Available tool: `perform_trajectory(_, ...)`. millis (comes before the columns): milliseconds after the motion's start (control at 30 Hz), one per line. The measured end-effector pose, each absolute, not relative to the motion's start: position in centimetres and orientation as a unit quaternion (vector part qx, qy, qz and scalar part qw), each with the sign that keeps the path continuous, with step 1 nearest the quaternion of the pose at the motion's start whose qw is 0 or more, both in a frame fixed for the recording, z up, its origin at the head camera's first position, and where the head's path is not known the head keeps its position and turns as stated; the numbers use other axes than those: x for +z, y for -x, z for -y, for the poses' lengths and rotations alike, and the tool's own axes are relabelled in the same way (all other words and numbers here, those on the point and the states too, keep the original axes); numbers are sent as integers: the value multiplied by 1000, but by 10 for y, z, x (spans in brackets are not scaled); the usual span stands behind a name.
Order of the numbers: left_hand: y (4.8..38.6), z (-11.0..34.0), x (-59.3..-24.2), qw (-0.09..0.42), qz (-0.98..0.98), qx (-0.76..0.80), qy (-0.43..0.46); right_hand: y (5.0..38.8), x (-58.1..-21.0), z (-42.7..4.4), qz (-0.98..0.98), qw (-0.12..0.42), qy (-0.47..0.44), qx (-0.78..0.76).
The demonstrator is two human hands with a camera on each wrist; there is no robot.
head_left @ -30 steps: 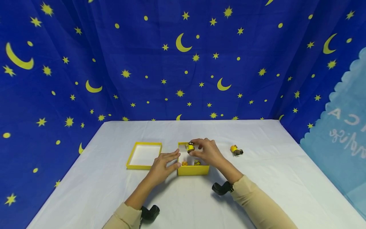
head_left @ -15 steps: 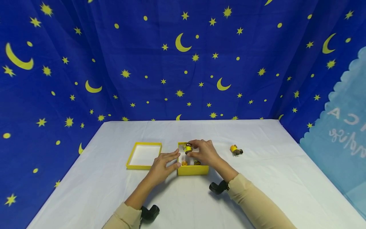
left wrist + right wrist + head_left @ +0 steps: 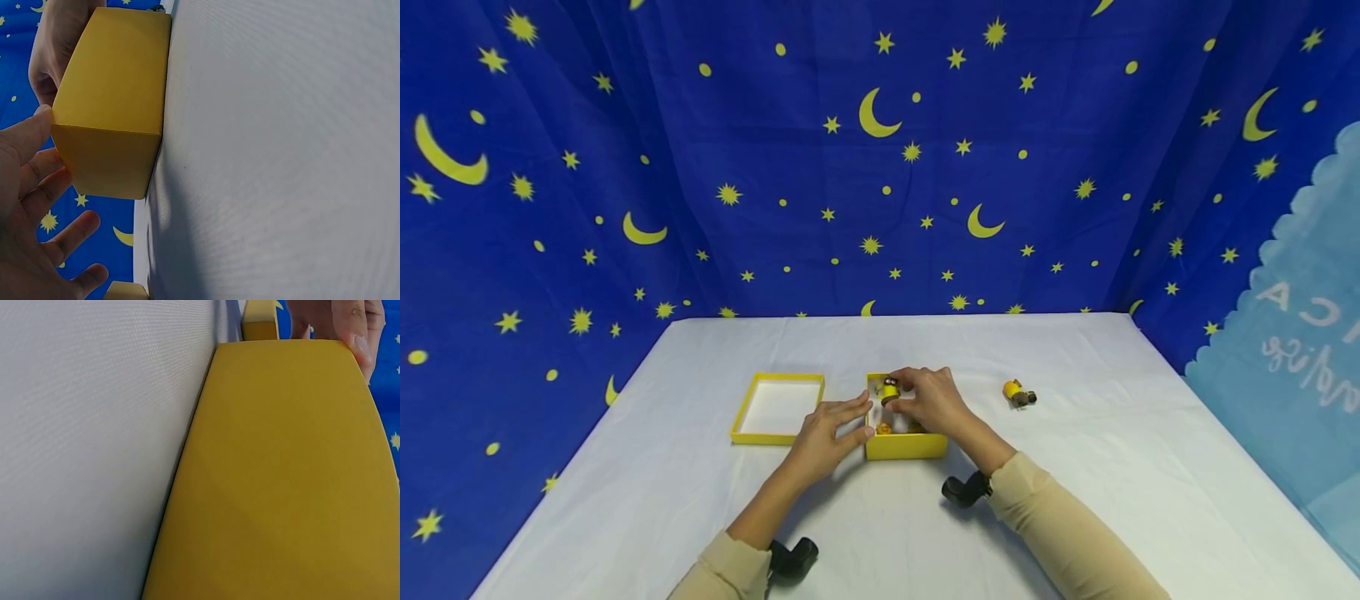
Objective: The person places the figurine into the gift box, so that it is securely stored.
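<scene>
My right hand [image 3: 936,402] pinches a small yellow-and-brown Minion figurine [image 3: 890,392] between thumb and fingers, at the back left of the open yellow box [image 3: 906,448]. Along the box's left side rests my left hand [image 3: 822,439], its fingers extended and the thumb at the front left corner. In the left wrist view, that hand's fingertips touch the yellow box wall [image 3: 115,75]. Inside the box, an orange figurine [image 3: 883,428] lies near the front, and a second one [image 3: 916,427] is mostly hidden by my right hand. The box wall [image 3: 269,469] fills much of the right wrist view.
The yellow-rimmed lid [image 3: 763,438], white inside, lies left of the box. To the right, another Minion figurine [image 3: 1018,394] lies on its side on the white tablecloth [image 3: 1075,467]. A blue star-and-moon curtain [image 3: 820,167] stands behind the table.
My right hand has shifted slightly left with the Minion figurine, now covering more of the figurine at the front right of the box. My left hand has stayed in place.
</scene>
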State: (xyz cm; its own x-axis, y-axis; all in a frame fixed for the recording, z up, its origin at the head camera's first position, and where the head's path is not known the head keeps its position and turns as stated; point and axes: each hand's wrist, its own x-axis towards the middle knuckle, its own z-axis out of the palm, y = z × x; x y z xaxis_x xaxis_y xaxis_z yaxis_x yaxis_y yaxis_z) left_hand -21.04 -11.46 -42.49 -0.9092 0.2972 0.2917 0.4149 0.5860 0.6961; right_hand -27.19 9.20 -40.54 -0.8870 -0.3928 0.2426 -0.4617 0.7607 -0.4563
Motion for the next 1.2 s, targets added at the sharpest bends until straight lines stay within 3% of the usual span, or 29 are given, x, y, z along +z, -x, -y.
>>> perform_trajectory(1200,212,115,-427,68,885,-414,204,274,-408,-83,951,56,-259,160)
